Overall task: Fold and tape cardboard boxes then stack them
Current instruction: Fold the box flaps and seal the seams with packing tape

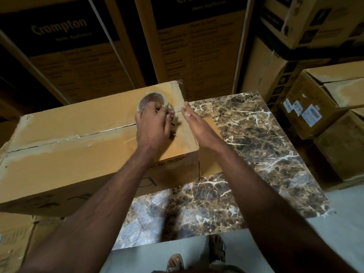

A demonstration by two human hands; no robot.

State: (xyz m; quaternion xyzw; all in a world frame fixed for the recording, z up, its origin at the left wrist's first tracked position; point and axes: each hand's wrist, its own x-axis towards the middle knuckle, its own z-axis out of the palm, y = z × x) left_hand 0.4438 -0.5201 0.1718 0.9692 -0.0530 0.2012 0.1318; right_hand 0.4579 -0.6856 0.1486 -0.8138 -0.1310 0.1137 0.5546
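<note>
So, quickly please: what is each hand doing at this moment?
Left hand: fingers curled on the tape roll, on top of the box.
Right hand: open, fingers straight, at the box's end edge.

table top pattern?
Brown marble table top with white veins; head view.
</note>
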